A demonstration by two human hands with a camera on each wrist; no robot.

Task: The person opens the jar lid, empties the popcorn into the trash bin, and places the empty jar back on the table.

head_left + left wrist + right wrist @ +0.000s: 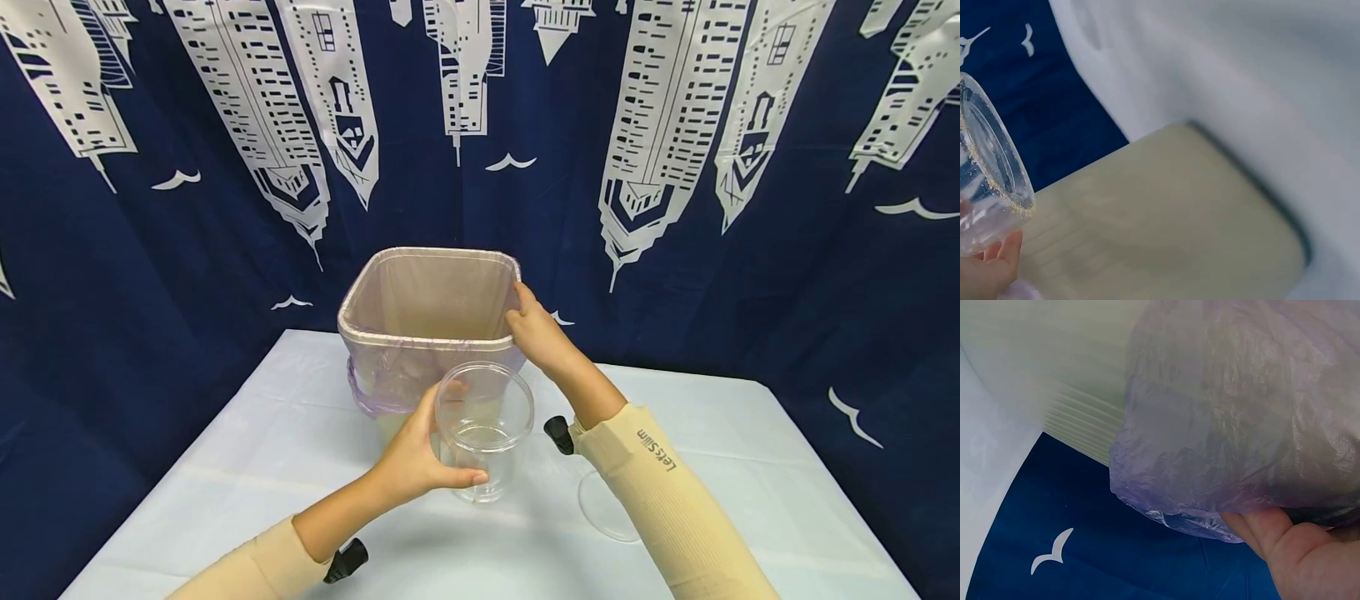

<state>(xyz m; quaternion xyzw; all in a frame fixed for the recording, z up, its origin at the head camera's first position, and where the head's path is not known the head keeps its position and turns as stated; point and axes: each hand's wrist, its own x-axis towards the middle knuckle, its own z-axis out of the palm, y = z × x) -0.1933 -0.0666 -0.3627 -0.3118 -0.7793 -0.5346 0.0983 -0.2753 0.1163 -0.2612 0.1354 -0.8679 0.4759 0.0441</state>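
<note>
My left hand (pixel 412 467) holds a clear plastic jar (pixel 486 433) in front of the trash bin (pixel 427 340), its thumb along the near side. The jar's open mouth faces up toward the head camera. Yellowish crumbs (pixel 999 189) cling inside the jar in the left wrist view. A thin purple plastic bag (pixel 1197 437) lines the bin and folds down over its outside. My right hand (pixel 540 332) grips the bin's right rim through the bag, thumb outside; part of its fingers is hidden.
A clear round lid (pixel 600 528) lies on the white-covered table (pixel 247 433), partly behind the right forearm. Behind the table's back edge hangs a navy curtain (pixel 465 208) with white building prints. A small dark wrist camera sits on each arm.
</note>
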